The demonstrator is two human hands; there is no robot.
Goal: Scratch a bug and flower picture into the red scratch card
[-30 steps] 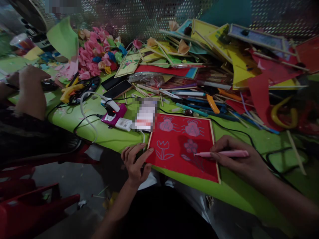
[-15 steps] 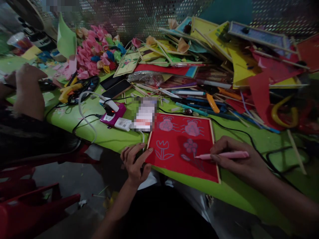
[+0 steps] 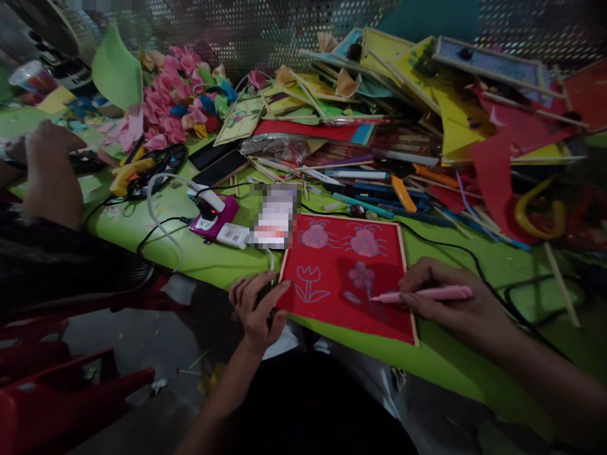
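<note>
A red sheet (image 3: 332,284) with thin wooden strips along its sides lies at the front edge of the green table (image 3: 455,366). It bears two ladybug-like drawings at the top, an outlined tulip at lower left and a pink-filled flower at lower right. My right hand (image 3: 441,300) grips a pink marker (image 3: 431,294), its tip at the flower's stem and leaves. My left hand (image 3: 258,306) rests with fingers spread at the sheet's left edge, fingertips touching the strip.
A phone (image 3: 275,218) and a purple power strip (image 3: 213,221) with cables sit left of the sheet. Behind lie several pens, sticks and coloured paper panels (image 3: 422,69), plus pink paper flowers (image 3: 168,95). Another person's arm (image 3: 52,170) is at far left, above red chairs (image 3: 71,385).
Almost nothing differs; the view has shifted slightly. The pink marker stays at the flower's stem, and my left hand keeps its place at the sheet's edge.
</note>
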